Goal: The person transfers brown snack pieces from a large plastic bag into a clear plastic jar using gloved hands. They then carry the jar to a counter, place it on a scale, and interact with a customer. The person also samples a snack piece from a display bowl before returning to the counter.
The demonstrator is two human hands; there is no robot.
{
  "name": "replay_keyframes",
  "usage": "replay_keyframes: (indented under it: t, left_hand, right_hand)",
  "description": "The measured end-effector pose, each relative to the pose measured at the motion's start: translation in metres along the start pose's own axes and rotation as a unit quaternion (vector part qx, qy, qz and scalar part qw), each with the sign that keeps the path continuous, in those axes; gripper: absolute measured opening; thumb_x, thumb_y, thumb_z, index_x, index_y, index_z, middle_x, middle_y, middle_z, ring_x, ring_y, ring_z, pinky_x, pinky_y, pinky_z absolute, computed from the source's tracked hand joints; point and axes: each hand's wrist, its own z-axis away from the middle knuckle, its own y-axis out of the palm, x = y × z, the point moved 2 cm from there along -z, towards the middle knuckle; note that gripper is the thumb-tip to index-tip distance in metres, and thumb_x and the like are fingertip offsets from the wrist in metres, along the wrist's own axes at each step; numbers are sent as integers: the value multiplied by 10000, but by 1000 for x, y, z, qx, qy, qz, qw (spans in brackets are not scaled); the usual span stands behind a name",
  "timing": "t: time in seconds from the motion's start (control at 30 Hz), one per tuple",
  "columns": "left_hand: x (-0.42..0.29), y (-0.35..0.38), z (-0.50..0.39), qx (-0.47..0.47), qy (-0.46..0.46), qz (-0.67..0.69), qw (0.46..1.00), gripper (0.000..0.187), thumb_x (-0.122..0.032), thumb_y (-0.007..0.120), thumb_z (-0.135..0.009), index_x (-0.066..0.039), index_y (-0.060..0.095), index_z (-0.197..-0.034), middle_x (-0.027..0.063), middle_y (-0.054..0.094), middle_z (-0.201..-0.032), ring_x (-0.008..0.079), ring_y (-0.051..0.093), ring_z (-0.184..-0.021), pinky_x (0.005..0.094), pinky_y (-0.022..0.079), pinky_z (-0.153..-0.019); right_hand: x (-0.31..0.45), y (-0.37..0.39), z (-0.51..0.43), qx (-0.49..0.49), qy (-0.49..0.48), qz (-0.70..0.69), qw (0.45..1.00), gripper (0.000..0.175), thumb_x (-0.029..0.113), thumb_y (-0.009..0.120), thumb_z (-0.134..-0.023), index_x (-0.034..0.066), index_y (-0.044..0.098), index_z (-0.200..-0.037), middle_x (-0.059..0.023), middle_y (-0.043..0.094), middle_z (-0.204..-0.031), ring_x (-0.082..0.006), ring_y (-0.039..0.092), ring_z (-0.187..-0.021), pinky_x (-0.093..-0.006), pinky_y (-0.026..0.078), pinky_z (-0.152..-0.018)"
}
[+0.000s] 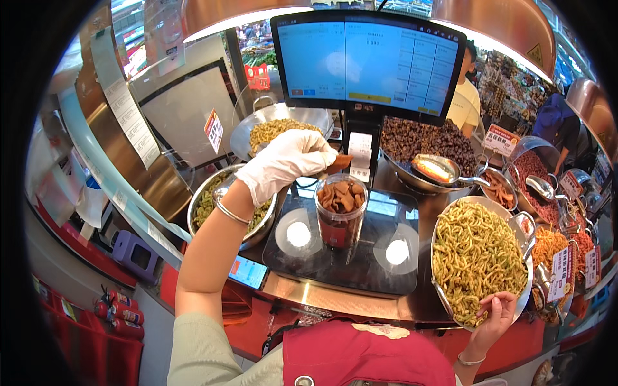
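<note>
My left hand (294, 161), in a white glove, pinches a thin reddish-brown food piece (339, 164) above a clear plastic jar (338, 229). The jar stands upright, filled to near its rim with similar brown pieces (342, 195). Beneath it is the black platform of a counter scale (309, 268). My bare right hand (498, 311) is at the near edge of a metal dish (524, 289) heaped with yellow-green strips of food (478, 255). Its fingers are bent close to the strips; whether they hold any is unclear.
A lit touchscreen monitor (367, 62) rises behind the scale, a printed paper slip (359, 149) below it. Metal bowls of food surround it, one with dark pieces (425, 140) and a scoop (437, 170). A phone (247, 271) lies front left. A person (466, 103) stands beyond the counter.
</note>
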Motion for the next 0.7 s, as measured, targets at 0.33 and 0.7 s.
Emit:
replay_keyframes:
  t: [0.33,0.7]
  left_hand:
    - [4,-7,13,-14,-11,-23,1000,182,-179,633,-931,-33,635,-822,-55,543,-729,23,460,-668,182,383,-597]
    - [15,-5,9,-16,6,18,1000,227,-245,685,-876,-38,628,-803,-31,539,-705,57,462,-645,224,375,-575]
  right_hand:
    - [2,11,0,22,6,-16,1000,25,66,493,-920,44,499,-931,-66,578,-722,-84,473,-568,-181,384,-525]
    - [-2,8,5,14,15,-10,1000,30,71,497,-919,42,499,-927,-61,577,-723,-83,481,-578,-184,391,-527]
